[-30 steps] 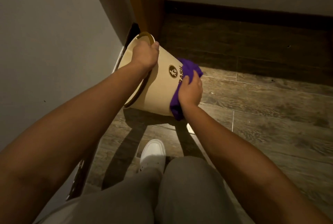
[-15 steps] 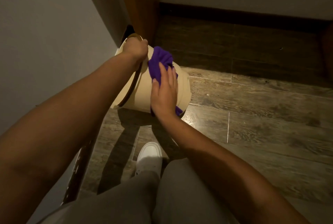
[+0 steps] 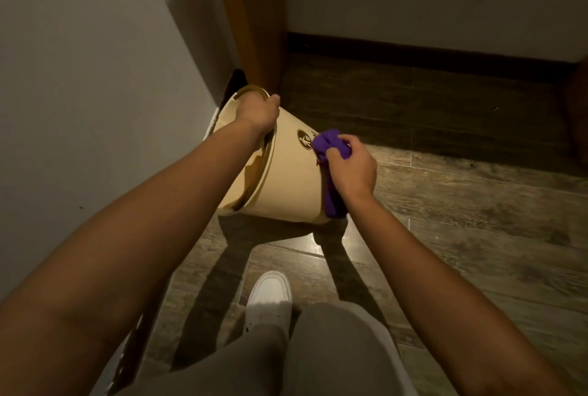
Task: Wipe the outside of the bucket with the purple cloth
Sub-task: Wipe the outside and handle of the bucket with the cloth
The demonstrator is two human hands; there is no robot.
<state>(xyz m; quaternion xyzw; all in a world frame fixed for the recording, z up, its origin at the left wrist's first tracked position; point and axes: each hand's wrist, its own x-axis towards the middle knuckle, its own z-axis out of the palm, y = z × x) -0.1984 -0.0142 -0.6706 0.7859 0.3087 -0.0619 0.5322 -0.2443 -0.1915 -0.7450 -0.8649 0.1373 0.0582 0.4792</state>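
While the bucket (image 3: 286, 185) is lying tilted on the wooden floor (image 3: 461, 204), close to the wall (image 3: 79, 77), the left hand (image 3: 258, 111) is clenching its upper rim, probably to keep it from rolling. The right hand (image 3: 350, 166) is grasping the purple cloth (image 3: 331, 144) in a bunch and pressing it against the outer side, just beside the round dark logo (image 3: 304, 139). A loose end of the cloth is hanging down along the bucket's base. In this dim light I cannot tell if the lower side is touching the floor fully. A white shoe (image 3: 269, 297) is standing near, below the bucket.
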